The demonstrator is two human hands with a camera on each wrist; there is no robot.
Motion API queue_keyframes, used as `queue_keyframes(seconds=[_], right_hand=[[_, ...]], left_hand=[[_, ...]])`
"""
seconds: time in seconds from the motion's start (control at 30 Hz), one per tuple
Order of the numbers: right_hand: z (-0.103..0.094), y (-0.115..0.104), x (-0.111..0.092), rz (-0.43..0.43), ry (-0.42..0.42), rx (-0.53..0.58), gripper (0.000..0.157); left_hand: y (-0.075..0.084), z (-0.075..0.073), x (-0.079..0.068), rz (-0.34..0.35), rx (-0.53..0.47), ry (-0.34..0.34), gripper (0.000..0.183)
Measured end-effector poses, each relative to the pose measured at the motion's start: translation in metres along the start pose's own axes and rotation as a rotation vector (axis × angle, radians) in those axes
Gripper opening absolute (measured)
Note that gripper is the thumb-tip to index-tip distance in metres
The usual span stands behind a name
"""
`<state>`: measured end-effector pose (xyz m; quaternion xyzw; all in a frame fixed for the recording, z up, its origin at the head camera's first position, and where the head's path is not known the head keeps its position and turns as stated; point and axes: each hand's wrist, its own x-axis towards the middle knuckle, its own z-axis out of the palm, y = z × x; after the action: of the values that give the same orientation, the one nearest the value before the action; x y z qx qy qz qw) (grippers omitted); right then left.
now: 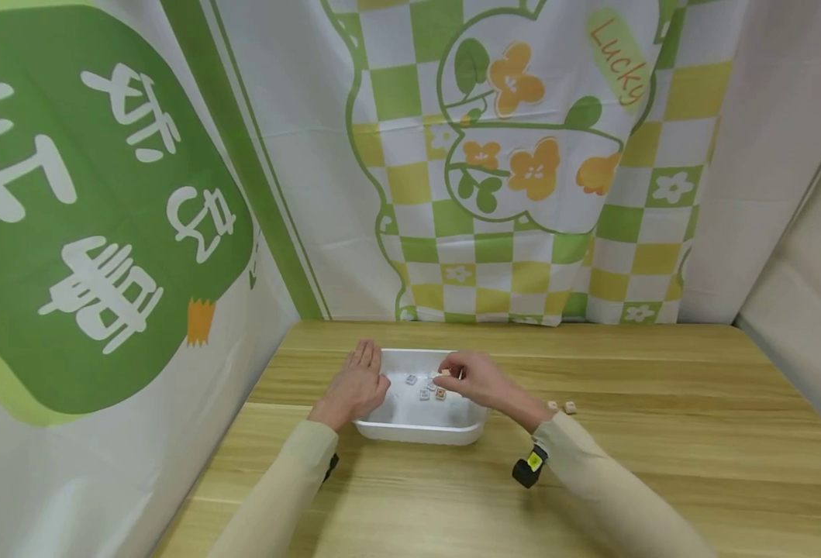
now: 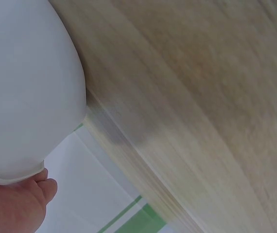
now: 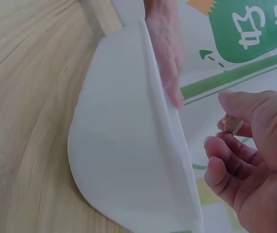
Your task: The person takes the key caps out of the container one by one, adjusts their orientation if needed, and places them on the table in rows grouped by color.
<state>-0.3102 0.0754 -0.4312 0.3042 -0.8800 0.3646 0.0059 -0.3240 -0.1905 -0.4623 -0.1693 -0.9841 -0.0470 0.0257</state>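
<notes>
A white plastic tray [image 1: 420, 435] sits on the table, and several small square pieces [image 1: 424, 394] with printed tops lie inside it. My left hand [image 1: 356, 385] rests along the tray's left rim with its fingers straight. In the left wrist view, part of that hand [image 2: 17, 206] shows beside the rim. Over the tray's right side, my right hand [image 1: 478, 380] pinches a small beige block [image 3: 233, 124] between thumb and forefinger. The other fingers of the right hand [image 3: 260, 155] are loosely curled in the right wrist view.
Two small beige blocks [image 1: 569, 407] lie on the wooden table [image 1: 661, 465] right of the tray, close by my right forearm. Printed cloth [image 1: 480, 256] hangs behind the table's back edge, and another cloth [image 1: 138, 372] hangs along its left side.
</notes>
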Motion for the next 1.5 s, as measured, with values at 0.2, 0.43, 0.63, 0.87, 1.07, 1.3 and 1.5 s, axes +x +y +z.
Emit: queue_keyframes(seconds=[0.2, 0.43, 0.63, 0.87, 1.07, 1.3, 1.5], right_hand=[[-0.015, 0.004, -0.014, 0.027, -0.010, 0.075, 0.016], [-0.029, 0.009, -0.029, -0.017, 0.042, -0.033, 0.015], [-0.037, 0.018, -0.040, -0.010, 0.053, -0.069, 0.021], [-0.049, 0.030, -0.058, -0.003, 0.076, -0.128, 0.019], [-0.061, 0.048, -0.077, -0.013, 0.086, -0.196, 0.017], [-0.071, 0.070, -0.094, 0.057, 0.091, -0.177, 0.015], [-0.077, 0.086, -0.106, 0.095, 0.088, -0.162, 0.020]], left_hand=[[-0.001, 0.000, -0.001, 0.001, -0.007, 0.005, 0.063], [-0.002, 0.000, -0.001, 0.000, -0.013, 0.001, 0.063], [-0.003, 0.000, -0.001, -0.002, -0.018, 0.005, 0.063], [-0.002, 0.000, -0.001, 0.001, -0.023, 0.011, 0.063], [-0.001, 0.000, 0.000, 0.005, -0.031, 0.014, 0.062], [-0.001, 0.000, 0.000, 0.008, -0.023, 0.021, 0.062], [-0.001, 0.000, 0.000, 0.010, -0.025, 0.013, 0.062]])
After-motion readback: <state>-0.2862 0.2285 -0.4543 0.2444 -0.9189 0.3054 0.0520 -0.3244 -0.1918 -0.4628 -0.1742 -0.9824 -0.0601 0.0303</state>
